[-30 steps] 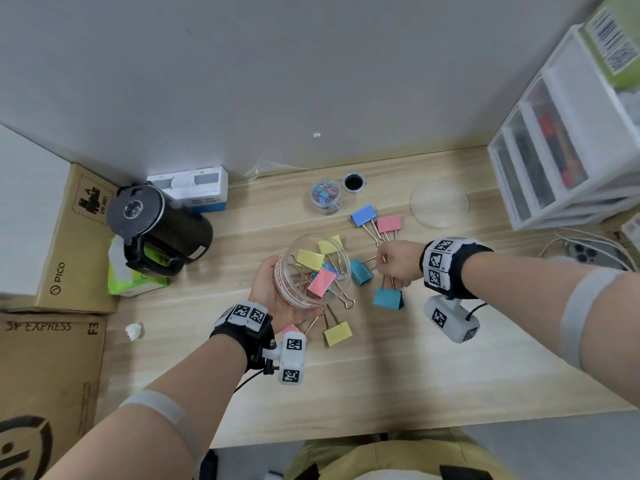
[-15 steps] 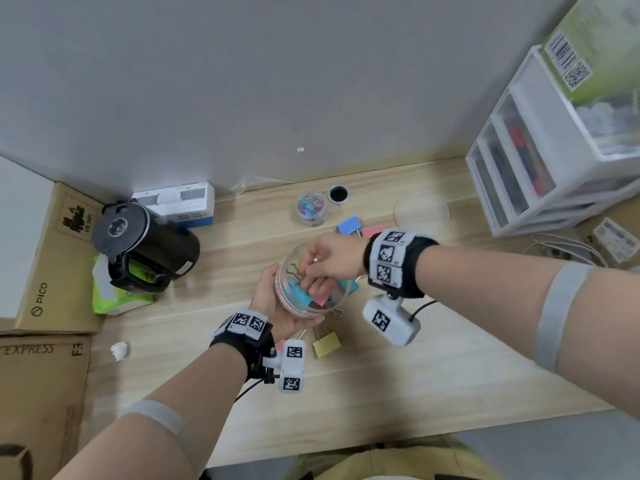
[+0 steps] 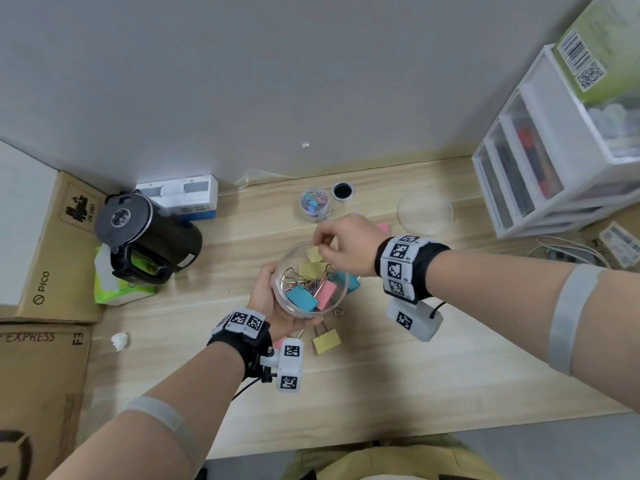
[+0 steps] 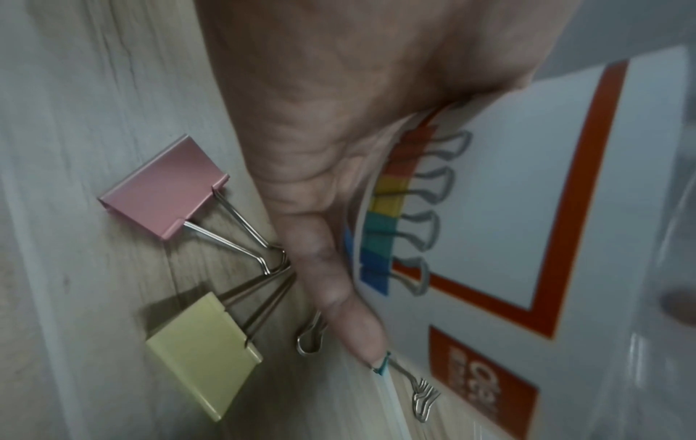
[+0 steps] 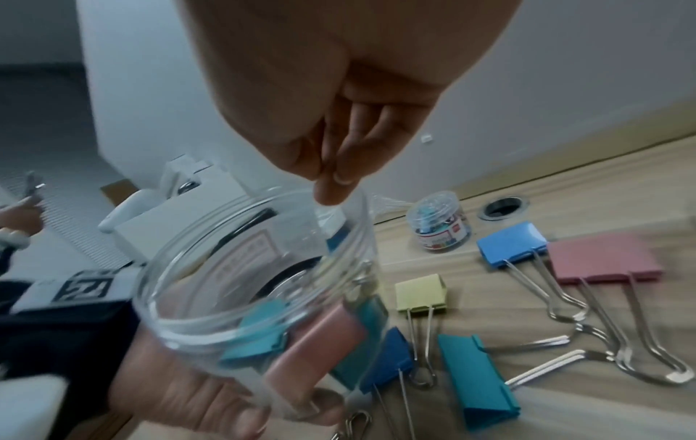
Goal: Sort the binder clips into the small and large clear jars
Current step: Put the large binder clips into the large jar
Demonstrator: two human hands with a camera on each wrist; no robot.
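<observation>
Pale wooden bench against a plain grey wall.
Stacked cardboard boxes stand left of the left hand, white drawers well right of the right hand, a round cable hole beyond both near the wall.

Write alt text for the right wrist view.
The right hand hovers, fingers pinched, over the open jar that the left hand grips. A teal clip and a pink clip lie inside; loose clips and a small jar sit on the desk.

Black wristbands with white tag tiles, white wrist cameras, grey forearm bands
</observation>
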